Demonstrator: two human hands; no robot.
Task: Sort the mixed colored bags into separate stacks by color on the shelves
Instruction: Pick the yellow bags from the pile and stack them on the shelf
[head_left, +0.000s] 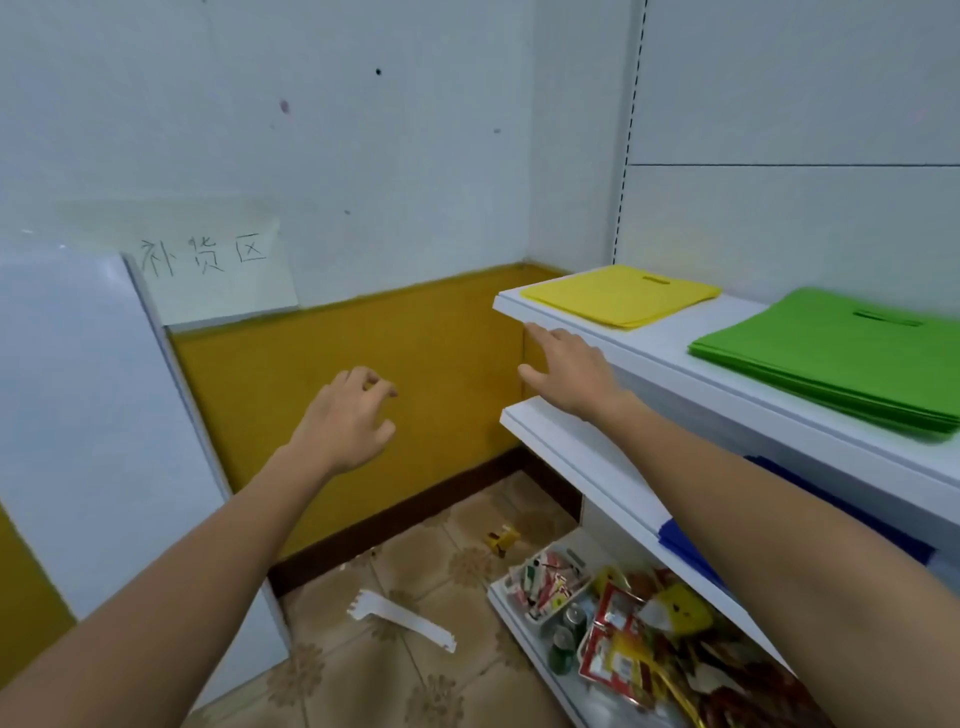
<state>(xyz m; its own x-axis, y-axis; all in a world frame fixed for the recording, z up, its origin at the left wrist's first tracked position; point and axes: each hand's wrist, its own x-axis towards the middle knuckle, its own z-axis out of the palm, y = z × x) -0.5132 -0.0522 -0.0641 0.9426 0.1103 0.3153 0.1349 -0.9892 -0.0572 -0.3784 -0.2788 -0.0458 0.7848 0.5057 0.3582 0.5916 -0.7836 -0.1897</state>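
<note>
Floor: tiled stockroom corner, snack packets (639, 618) on the lowest shelf.
Blue bags (685, 551): middle shelf, under the right forearm.
Left hand (345, 415): fingers loosely curled, empty.
Right hand (569, 371): fingers spread, empty, nearer the yellow bags (618, 296), which lie just up-right.
Green bags (841, 353): stacked farther right on the top shelf (670, 343).

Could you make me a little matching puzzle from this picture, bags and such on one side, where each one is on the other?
Things:
1. yellow bags
2. green bags
3. blue bags
4. snack packets

Places:
A. lowest shelf, near the floor
B. top shelf, far end by the corner
C. middle shelf, partly hidden behind the right arm
D. top shelf, nearer end

Pairs: 1-B, 2-D, 3-C, 4-A
</note>
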